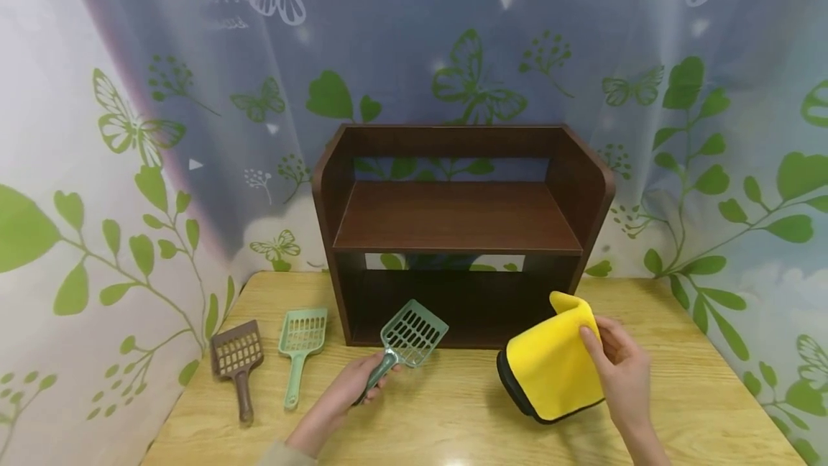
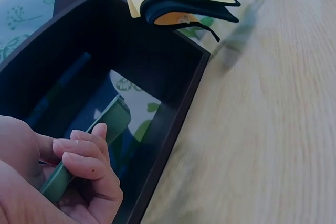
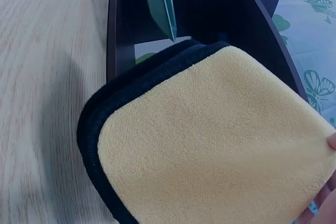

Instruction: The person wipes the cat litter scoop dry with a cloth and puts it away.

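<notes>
My left hand (image 1: pixel 359 383) grips the handle of a dark green litter scoop (image 1: pixel 414 333), its slotted head tilted up before the lower shelf. In the left wrist view the fingers (image 2: pixel 86 156) curl round the scoop's handle (image 2: pixel 58 182). On the right, my right hand (image 1: pixel 624 372) pinches a folded yellow cloth (image 1: pixel 556 362) with dark edging between thumb and fingers. The cloth hangs above the table, right of the scoop. It fills much of the right wrist view, where only fingertips (image 3: pixel 332 141) show at the edge.
A dark brown two-tier shelf (image 1: pixel 459 214) stands at the back of the wooden table (image 1: pixel 446 416). A brown litter scoop (image 1: pixel 238 354) and a light green one (image 1: pixel 300 336) lie at the left. Behind hangs a patterned curtain (image 1: pixel 401 34).
</notes>
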Available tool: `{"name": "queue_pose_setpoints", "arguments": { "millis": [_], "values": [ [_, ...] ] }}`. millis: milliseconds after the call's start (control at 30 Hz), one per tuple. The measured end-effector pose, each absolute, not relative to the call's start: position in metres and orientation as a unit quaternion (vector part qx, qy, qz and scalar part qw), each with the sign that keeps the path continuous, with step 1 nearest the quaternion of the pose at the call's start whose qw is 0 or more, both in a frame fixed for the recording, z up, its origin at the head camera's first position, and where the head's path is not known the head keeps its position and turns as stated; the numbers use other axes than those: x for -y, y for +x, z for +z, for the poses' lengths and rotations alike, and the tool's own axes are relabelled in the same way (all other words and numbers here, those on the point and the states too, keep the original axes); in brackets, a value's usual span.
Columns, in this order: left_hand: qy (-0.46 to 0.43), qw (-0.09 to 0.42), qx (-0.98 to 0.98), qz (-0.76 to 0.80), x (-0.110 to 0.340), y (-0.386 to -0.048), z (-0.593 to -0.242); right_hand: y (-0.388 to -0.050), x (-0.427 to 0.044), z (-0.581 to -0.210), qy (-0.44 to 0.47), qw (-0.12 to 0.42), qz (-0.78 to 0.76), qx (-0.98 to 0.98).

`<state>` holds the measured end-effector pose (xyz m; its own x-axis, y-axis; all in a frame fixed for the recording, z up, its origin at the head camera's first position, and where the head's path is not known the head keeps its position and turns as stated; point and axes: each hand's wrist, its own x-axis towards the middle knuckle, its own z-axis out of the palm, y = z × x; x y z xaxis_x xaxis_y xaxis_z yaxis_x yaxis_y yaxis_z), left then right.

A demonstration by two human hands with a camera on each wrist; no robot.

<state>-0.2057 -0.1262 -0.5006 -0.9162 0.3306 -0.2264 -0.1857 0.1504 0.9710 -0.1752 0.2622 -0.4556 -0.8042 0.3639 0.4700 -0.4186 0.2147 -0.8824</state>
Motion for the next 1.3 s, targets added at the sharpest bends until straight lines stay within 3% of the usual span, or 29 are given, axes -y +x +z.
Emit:
{"name": "queue_pose_setpoints", "arguments": {
  "millis": [267, 567, 700, 1100, 1300],
  "values": [
    [0.055, 0.21, -0.718, 0.661, 0.119, -0.208, -0.494, -0.175, -0.255, -0.453, 0.007, 0.326, 0.588, 0.741],
    [0.062, 0.216, -0.713, 0.664, 0.113, -0.207, -0.49, -0.174, -0.248, -0.452, 0.063, 0.408, 0.504, 0.759],
    [0.063, 0.213, -0.713, 0.665, 0.112, -0.209, -0.49, -0.178, -0.246, -0.449, 0.093, 0.421, 0.492, 0.756],
    [0.07, 0.208, -0.723, 0.655, 0.107, -0.212, -0.483, -0.185, -0.24, -0.455, 0.094, 0.426, 0.523, 0.732],
    [0.071, 0.209, -0.719, 0.66, 0.103, -0.214, -0.481, -0.19, -0.236, -0.455, 0.095, 0.38, 0.533, 0.75]
  ]
}}
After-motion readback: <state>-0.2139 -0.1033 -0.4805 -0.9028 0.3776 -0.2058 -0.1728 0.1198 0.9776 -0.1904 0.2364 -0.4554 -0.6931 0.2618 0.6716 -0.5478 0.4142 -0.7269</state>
